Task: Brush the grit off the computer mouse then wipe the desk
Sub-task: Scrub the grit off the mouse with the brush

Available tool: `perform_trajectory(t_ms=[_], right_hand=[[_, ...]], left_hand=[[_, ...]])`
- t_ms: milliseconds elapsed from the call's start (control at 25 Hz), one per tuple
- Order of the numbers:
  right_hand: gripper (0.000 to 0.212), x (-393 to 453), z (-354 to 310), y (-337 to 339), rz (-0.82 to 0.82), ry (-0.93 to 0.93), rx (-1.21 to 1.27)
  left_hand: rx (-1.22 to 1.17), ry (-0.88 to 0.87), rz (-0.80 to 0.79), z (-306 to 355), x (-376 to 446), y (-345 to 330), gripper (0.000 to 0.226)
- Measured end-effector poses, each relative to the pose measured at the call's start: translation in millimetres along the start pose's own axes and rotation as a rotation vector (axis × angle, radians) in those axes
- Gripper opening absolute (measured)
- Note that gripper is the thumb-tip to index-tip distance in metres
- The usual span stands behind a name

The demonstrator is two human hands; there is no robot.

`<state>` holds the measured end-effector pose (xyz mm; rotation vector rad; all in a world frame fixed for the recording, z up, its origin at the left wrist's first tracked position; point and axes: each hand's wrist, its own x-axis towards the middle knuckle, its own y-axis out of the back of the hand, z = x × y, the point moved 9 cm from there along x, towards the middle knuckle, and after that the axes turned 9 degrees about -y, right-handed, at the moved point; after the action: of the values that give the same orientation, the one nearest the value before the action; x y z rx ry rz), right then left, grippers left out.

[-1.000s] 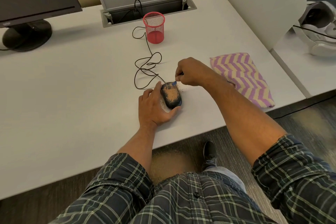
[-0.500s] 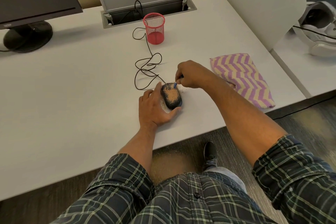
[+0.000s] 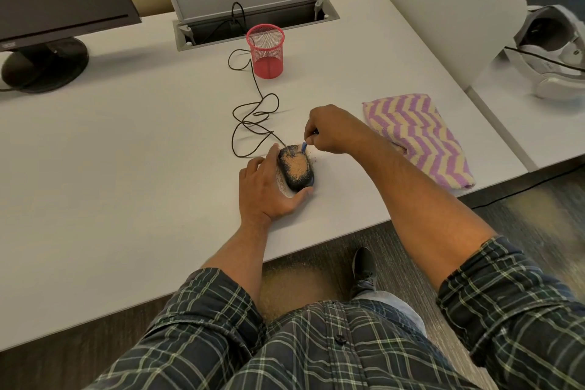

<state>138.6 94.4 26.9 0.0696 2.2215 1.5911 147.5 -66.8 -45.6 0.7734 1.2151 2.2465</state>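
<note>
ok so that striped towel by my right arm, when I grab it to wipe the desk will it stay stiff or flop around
The striped towel will probably flop: it looks like soft terry, folded into a loose bundle with rounded edges. It likely drapes and unfolds if lifted by one corner, so bunching it may help. It seems light and unlikely to slide far. One end lies at the desk edge, so a push that way could drop it.

I see a white desk (image 3: 126, 168) that looks smooth and matt. The computer mouse (image 3: 296, 169) near its front edge looks like dark plastic, and sandy grit (image 3: 297, 166) makes its top look rough. The cloth (image 3: 421, 136) by the right edge is soft, fuzzy towel stuff with stripes. The red cup (image 3: 266, 51) toward the back edge is wire mesh. My sleeves (image 3: 512, 304) are checked woven fabric.
</note>
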Motion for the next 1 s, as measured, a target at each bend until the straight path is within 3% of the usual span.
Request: perform_trajectory(t_ms=[1000], right_hand=[[0.015, -3, -14, 0, -0.028, 0.023, -0.073]], left_hand=[[0.009, -0.002, 0.030, -1, 0, -1, 0.109]])
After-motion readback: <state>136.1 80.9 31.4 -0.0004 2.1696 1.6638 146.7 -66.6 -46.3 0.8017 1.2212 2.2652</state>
